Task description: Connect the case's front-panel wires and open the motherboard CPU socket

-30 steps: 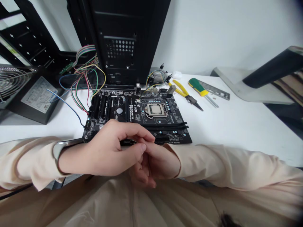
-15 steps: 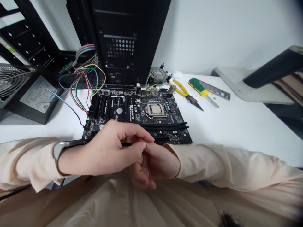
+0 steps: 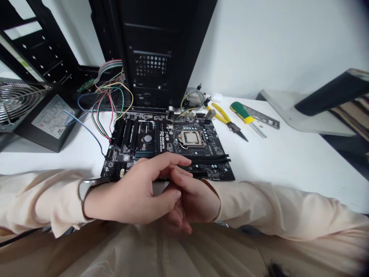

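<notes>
In front of my body, my left hand (image 3: 144,192) lies across my right hand (image 3: 196,198) at the near edge of a black motherboard (image 3: 184,161). The left fingers are loosely curved with the thumb apart, and I see nothing in them. Half cupped under it, my right hand has its fingers apart and partly hidden by the left. On the board a processor (image 3: 191,139) sits in its metal socket frame. Coloured wires (image 3: 100,111) run to the board's left edge, and a round coin battery (image 3: 148,139) shows near the slots.
Behind the board stands a black computer case (image 3: 161,46). At left is a power supply (image 3: 54,119) with a fan grille. Yellow-handled pliers (image 3: 229,121), a green and yellow screwdriver (image 3: 245,115) and a metal plate (image 3: 265,117) lie right of the board. A stand base (image 3: 296,111) is farther right.
The view has shifted slightly, so everything appears a little lower. My left thumb has slipped down from the right thumb, and a gap shows between the hands.
</notes>
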Tool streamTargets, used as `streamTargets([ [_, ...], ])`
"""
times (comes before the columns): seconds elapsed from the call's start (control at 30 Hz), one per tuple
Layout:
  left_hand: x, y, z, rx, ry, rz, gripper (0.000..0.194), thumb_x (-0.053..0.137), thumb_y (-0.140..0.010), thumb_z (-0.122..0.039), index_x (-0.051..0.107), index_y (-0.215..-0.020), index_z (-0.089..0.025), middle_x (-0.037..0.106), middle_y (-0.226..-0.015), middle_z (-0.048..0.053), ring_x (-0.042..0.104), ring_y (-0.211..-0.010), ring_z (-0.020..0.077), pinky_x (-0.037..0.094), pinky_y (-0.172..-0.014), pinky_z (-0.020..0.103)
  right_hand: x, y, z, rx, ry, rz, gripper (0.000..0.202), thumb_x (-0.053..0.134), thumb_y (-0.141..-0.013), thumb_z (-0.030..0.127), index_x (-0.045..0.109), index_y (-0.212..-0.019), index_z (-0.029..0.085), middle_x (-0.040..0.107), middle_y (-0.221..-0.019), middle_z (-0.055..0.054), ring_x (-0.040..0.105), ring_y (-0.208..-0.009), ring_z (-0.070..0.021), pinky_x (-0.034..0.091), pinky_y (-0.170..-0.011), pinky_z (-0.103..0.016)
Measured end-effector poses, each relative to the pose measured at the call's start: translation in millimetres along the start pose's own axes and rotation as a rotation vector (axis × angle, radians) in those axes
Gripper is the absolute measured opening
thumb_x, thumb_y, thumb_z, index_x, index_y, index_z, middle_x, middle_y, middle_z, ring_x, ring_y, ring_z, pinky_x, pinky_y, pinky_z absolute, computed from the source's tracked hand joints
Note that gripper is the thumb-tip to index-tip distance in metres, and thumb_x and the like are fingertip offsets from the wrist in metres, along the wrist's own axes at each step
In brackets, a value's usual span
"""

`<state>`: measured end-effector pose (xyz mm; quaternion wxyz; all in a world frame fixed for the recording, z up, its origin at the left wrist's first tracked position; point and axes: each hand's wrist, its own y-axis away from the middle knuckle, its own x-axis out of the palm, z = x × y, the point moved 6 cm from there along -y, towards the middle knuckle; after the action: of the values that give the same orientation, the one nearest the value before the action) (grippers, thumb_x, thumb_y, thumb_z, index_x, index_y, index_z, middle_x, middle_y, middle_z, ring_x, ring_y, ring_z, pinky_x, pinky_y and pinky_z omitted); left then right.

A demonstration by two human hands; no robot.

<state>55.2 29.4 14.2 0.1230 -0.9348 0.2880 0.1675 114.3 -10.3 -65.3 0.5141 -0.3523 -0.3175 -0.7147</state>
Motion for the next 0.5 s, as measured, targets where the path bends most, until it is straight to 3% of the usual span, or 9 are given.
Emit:
streamTargets([
  [0.1,-1.6,2.6,-0.8,0.034,-0.031,-0.006,0.049,0.049,-0.073,-0.012,0.049,-0.123,-0.017,0.073,-0.089,0.004,0.069,-0.067,0.0154,0.057,-0.063,0.028,1.6,2.0,1.2,0.027,0.074,-0.02,0.076,0.029,-0.076,0.083,0.053,-0.063,0.012,0.051,-0.046,0.002,0.048,-0.033,-0.0069,0.038,-0.031,-0.016],
  [0.17,-3.5,5.5,-4.2,0.107,-0.043,0.004,0.051,0.049,-0.077,-0.011,0.045,-0.127,-0.019,0.073,-0.095,0.005,0.071,-0.075,0.0169,0.057,-0.067,0.028,7.3,5.8,8.8,0.029,0.164,-0.015,0.073,0.034,-0.073,0.084,0.051,-0.064,0.013,0.05,-0.049,0.003,0.046,-0.035,-0.0053,0.036,-0.033,-0.015],
  [0.33,-5.2,15.7,-23.0,0.502,0.044,0.133,0.065,0.047,-0.077,-0.005,0.033,-0.139,-0.022,0.068,-0.116,0.008,0.071,-0.089,0.0166,0.057,-0.075,0.025,30.9,16.0,33.3,0.056,0.698,0.081,0.061,0.046,-0.076,0.075,0.05,-0.069,0.014,0.048,-0.061,0.002,0.047,-0.053,-0.0055,0.042,-0.051,-0.018],
  [0.4,-7.9,17.7,-25.0,0.579,0.064,0.126,0.066,0.047,-0.077,-0.005,0.035,-0.139,-0.022,0.068,-0.115,0.008,0.07,-0.089,0.0172,0.057,-0.078,0.027,40.4,15.9,40.7,-0.057,0.982,0.136,0.057,0.054,-0.074,0.072,0.047,-0.065,0.016,0.046,-0.059,0.003,0.044,-0.056,-0.0065,0.039,-0.052,-0.02],
  [0.5,-11.6,14.1,-16.3,0.473,0.043,0.053,0.055,0.047,-0.082,-0.007,0.041,-0.134,-0.023,0.071,-0.109,0.006,0.07,-0.093,0.0172,0.056,-0.083,0.028,50.8,14.9,46.9,-0.344,1.27,0.126,0.052,0.055,-0.075,0.067,0.042,-0.059,0.019,0.043,-0.055,0.003,0.039,-0.054,-0.0075,0.034,-0.05,-0.022],
])
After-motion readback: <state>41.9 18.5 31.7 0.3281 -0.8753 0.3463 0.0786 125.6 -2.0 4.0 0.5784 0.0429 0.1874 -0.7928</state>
